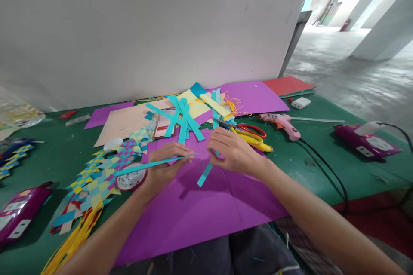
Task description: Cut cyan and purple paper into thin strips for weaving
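My left hand [167, 164] pinches a long turquoise paper strip [142, 166] whose free end reaches out to the left. Close by on the right, my right hand [230, 148] is closed with fingers bent around another turquoise strip [205, 175], which hangs down below the fingertips. Both hands are over a large purple paper sheet [196, 219]. Just beyond them lies a loose pile of turquoise strips [185, 116]. Beside my left wrist is a round dish with a speckled white inside [131, 177]. Scissors with red handles [253, 129] lie beyond my right hand.
Woven paper pieces [97, 176] and yellow strings [75, 236] lie on the left. To the right are a yellow-handled tool [248, 137], a pink glue gun [282, 124] with its black cord, and a purple power block [364, 141]. A white panel [145, 34] stands behind the green table [309, 163].
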`<state>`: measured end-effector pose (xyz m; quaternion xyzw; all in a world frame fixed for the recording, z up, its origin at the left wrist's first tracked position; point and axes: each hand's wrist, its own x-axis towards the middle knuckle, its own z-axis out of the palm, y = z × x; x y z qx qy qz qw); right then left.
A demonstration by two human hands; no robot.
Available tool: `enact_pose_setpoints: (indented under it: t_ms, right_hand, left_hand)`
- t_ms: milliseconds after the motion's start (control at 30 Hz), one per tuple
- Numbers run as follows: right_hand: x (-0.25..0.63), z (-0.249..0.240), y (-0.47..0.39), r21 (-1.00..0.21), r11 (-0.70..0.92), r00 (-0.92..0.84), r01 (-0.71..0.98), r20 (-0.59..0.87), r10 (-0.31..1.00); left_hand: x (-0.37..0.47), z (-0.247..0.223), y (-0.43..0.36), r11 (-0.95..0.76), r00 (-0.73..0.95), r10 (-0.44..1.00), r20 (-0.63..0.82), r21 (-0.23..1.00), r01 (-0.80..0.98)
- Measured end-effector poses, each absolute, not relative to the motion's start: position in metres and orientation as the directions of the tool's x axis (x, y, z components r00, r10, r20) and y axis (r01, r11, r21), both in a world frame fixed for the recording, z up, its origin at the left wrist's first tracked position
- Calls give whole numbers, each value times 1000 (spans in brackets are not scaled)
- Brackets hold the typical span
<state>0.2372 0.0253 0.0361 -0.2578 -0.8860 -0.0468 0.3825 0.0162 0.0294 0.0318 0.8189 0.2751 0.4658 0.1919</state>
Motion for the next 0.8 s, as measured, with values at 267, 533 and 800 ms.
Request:
enact_pose_setpoints:
  t_ms: [267, 533, 800]
  right_hand:
    - [263, 39, 35, -199, 802, -493, 563, 698, 520]
    - [298, 37, 49, -223, 633, -350, 741, 676, 648]
    - [281, 43, 44, -916, 238, -156, 324, 196, 968]
  left_hand:
    - [3, 39, 41, -720, 292, 693, 660, 654, 231]
    - [-4, 46, 52, -685, 21, 727, 686, 723, 90]
    - [0, 39, 37, -810, 61, 477, 877, 411, 419]
